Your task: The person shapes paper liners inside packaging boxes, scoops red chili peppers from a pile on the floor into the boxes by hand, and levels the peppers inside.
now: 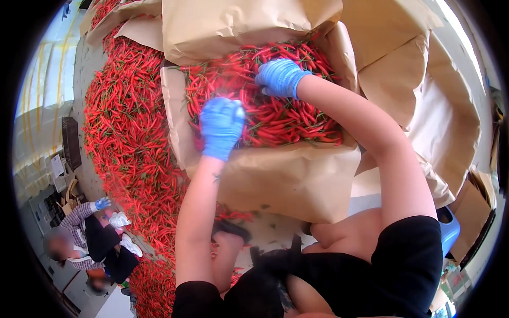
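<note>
Red chili peppers (289,122) with green stems fill a box lined with brown paper (286,175) in front of me. My left hand (221,127), in a blue glove, is over the left part of the box, blurred, with its fingers curled in. Farther back, near the middle of the box, my right hand (281,78), also blue-gloved, is closed with its fingertips down toward the chilies. What either hand holds, if anything, is hidden. Some chilies between the hands are smeared by motion.
A big heap of loose chilies (130,111) lies on the floor left of the box. Another person (90,233) in a checked sleeve sits beyond it, another partly visible alongside. Brown paper (397,69) spreads at right, near a blue plastic stool (448,230) and cardboard (469,217).
</note>
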The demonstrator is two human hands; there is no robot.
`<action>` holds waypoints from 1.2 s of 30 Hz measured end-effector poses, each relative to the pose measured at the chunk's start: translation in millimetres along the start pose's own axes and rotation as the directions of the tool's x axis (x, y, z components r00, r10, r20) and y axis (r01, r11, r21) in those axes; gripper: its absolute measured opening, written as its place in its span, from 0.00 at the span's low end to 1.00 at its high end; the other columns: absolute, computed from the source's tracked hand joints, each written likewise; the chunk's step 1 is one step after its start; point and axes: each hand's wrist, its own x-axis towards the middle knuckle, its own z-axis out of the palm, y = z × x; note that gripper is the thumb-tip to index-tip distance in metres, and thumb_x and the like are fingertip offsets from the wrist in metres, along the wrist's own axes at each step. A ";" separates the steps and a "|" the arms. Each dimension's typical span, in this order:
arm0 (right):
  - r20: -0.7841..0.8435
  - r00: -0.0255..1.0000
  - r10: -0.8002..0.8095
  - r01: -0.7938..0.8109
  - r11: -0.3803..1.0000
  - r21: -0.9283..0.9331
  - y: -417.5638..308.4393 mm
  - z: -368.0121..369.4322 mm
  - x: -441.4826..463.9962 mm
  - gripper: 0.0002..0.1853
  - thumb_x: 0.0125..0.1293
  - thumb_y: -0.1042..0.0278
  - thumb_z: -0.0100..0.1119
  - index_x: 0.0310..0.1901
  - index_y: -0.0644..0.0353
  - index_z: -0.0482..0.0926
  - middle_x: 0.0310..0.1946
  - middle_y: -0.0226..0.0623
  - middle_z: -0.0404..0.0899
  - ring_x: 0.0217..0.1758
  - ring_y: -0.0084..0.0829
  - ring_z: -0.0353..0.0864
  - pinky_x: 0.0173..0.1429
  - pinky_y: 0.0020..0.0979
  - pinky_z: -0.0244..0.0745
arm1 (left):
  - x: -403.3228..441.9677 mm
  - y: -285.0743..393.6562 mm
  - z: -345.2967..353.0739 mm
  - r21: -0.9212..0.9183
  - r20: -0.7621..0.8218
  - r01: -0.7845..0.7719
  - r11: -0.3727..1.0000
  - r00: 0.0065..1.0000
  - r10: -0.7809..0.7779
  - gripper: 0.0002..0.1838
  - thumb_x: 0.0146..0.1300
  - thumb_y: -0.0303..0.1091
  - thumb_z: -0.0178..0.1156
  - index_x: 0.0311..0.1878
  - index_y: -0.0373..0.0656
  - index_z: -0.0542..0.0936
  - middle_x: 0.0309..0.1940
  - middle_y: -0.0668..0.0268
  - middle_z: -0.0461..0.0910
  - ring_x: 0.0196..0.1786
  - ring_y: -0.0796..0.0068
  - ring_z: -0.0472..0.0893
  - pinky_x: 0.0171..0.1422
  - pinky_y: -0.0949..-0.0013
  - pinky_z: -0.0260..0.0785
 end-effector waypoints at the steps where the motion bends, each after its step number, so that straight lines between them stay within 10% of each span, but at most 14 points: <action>1: 0.037 0.999 -0.007 0.007 1.000 -0.010 2.7 1.6 1.2 0.10 0.55 0.62 0.57 0.37 0.54 0.81 0.37 0.40 0.79 0.41 0.42 0.79 0.46 0.41 0.73 | 2.7 8.7 6.9 0.001 0.064 -0.035 0.999 0.997 0.035 0.09 0.49 0.34 0.62 0.34 0.45 0.82 0.28 0.62 0.77 0.35 0.60 0.77 0.45 0.59 0.69; 10: -0.259 0.959 0.117 0.002 0.907 0.420 31.2 14.5 1.5 0.11 0.57 0.64 0.55 0.38 0.59 0.80 0.36 0.45 0.81 0.39 0.46 0.79 0.47 0.41 0.72 | 30.5 23.7 33.3 0.226 0.468 0.055 0.973 0.870 -0.158 0.14 0.56 0.43 0.57 0.41 0.48 0.82 0.36 0.60 0.78 0.43 0.59 0.77 0.50 0.57 0.69; 14: -0.095 0.940 0.326 -0.074 0.468 0.881 21.2 -0.3 2.5 0.11 0.65 0.64 0.53 0.40 0.65 0.73 0.35 0.39 0.79 0.39 0.31 0.81 0.41 0.31 0.78 | 38.1 16.7 40.0 0.313 0.569 -0.160 0.936 0.821 -0.050 0.11 0.58 0.39 0.54 0.40 0.49 0.81 0.36 0.61 0.78 0.42 0.60 0.77 0.46 0.59 0.71; 16: 0.022 0.951 0.308 -0.016 -0.022 1.000 10.2 -7.3 -5.0 0.09 0.63 0.67 0.54 0.38 0.65 0.72 0.33 0.41 0.79 0.35 0.31 0.82 0.37 0.30 0.79 | 23.2 2.8 37.4 0.252 0.528 -0.146 0.957 0.849 -0.009 0.09 0.59 0.36 0.54 0.39 0.46 0.80 0.36 0.60 0.78 0.41 0.59 0.78 0.46 0.60 0.71; 18: 0.007 0.986 0.169 -0.041 0.200 0.979 11.1 -2.2 -6.8 0.07 0.58 0.74 0.56 0.37 0.65 0.74 0.28 0.40 0.80 0.28 0.32 0.82 0.32 0.29 0.81 | 3.5 -15.4 37.6 -0.139 0.100 0.126 0.982 0.989 -0.113 0.08 0.60 0.33 0.56 0.40 0.42 0.79 0.36 0.58 0.79 0.40 0.59 0.79 0.47 0.61 0.70; 20: 0.047 0.995 0.092 -0.084 0.466 0.881 11.6 8.9 0.7 0.07 0.56 0.72 0.59 0.37 0.61 0.76 0.28 0.37 0.81 0.29 0.31 0.82 0.33 0.31 0.79 | -5.8 -18.2 21.2 -0.234 0.074 0.256 0.938 0.967 -0.245 0.08 0.61 0.32 0.58 0.40 0.38 0.78 0.35 0.56 0.80 0.39 0.59 0.79 0.49 0.64 0.70; 21: -0.118 0.993 -0.014 0.078 0.825 0.559 14.9 17.2 8.4 0.08 0.53 0.71 0.60 0.37 0.55 0.79 0.31 0.38 0.81 0.32 0.34 0.82 0.37 0.34 0.77 | -11.1 -21.8 16.9 -0.229 0.090 0.299 0.926 0.954 -0.286 0.08 0.61 0.32 0.58 0.40 0.38 0.78 0.36 0.56 0.80 0.39 0.60 0.79 0.48 0.64 0.70; 24: 0.060 0.997 -0.040 0.024 0.971 0.237 6.6 16.3 15.6 0.11 0.51 0.70 0.60 0.38 0.53 0.81 0.34 0.41 0.81 0.36 0.40 0.81 0.42 0.38 0.75 | -24.4 -33.1 12.0 -0.199 0.076 0.333 0.922 0.943 -0.324 0.08 0.62 0.31 0.57 0.41 0.37 0.78 0.35 0.58 0.80 0.38 0.64 0.79 0.47 0.66 0.71; 33: 0.139 0.990 -0.012 0.014 1.000 -0.011 -0.3 28.9 25.8 0.11 0.52 0.71 0.55 0.38 0.56 0.82 0.35 0.45 0.81 0.38 0.47 0.81 0.45 0.43 0.75 | -62.5 0.9 -34.3 -0.427 0.072 0.453 0.782 0.880 -0.470 0.07 0.64 0.29 0.54 0.41 0.36 0.76 0.33 0.64 0.77 0.37 0.76 0.76 0.46 0.71 0.69; 36: -0.287 0.951 0.117 0.105 0.750 0.653 20.1 15.0 11.1 0.10 0.56 0.69 0.59 0.40 0.61 0.81 0.30 0.41 0.82 0.31 0.32 0.81 0.40 0.32 0.76 | -89.2 22.7 -55.3 -0.486 0.115 0.462 0.742 0.876 -0.469 0.05 0.64 0.27 0.54 0.40 0.37 0.76 0.33 0.68 0.76 0.37 0.80 0.75 0.45 0.74 0.69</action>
